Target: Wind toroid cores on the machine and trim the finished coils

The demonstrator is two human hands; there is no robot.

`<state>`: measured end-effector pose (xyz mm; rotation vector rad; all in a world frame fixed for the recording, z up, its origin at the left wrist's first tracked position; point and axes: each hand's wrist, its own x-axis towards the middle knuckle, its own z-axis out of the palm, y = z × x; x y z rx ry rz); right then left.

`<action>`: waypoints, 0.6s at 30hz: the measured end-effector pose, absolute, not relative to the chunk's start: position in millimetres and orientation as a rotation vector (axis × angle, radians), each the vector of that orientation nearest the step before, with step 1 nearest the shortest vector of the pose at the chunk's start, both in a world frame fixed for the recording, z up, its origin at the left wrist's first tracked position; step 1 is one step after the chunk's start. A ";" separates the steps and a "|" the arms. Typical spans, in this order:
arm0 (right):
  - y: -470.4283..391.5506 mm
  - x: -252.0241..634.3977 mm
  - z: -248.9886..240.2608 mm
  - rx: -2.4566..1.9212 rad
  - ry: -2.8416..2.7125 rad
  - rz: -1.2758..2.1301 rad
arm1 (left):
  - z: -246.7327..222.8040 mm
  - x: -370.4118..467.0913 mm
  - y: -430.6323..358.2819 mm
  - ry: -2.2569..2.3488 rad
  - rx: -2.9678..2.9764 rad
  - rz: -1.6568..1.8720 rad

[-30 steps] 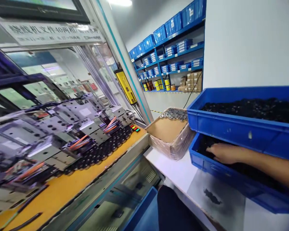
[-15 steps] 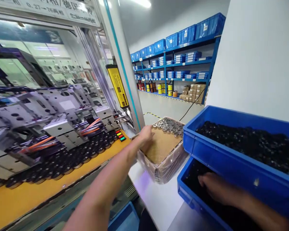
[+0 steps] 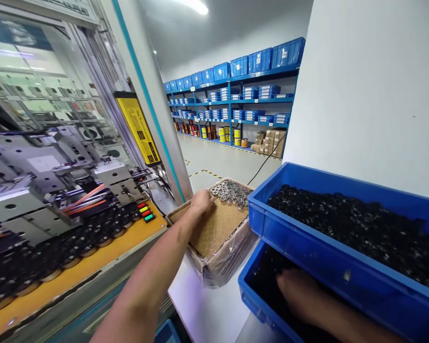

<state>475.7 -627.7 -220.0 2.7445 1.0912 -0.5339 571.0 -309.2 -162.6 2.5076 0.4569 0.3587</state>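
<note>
My left hand (image 3: 202,201) reaches into a plastic-wrapped cardboard box (image 3: 221,269), its fingers curled at the near edge of a layer of small silvery ring-shaped metal parts (image 3: 232,191). What the fingertips hold there, if anything, is hidden. My right hand (image 3: 296,288) is inside the lower blue bin (image 3: 250,290), among dark parts in deep shadow. Its fingers are too dark to make out. Above it, the upper blue bin (image 3: 307,238) holds a heap of small black parts (image 3: 346,216).
At left, a machine (image 3: 17,205) stands over an orange work surface (image 3: 107,255) with rows of black round parts (image 3: 71,247). A metal post (image 3: 160,114) rises behind the box. Blue shelving (image 3: 232,102) stands across the floor, and a white panel (image 3: 372,90) is at right.
The view has turned to the right, so everything sits further left. My left hand stays at the metal parts in the box; my right hand remains in the lower bin.
</note>
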 end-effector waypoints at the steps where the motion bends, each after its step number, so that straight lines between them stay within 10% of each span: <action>1: -628.4 475.5 -219.6 2.732 1.098 -0.516 | -159.7 553.2 -315.6 0.399 2.465 0.393; 18: -610.3 438.5 -186.4 2.879 1.616 0.370 | -191.8 246.7 -396.6 -0.134 1.442 0.631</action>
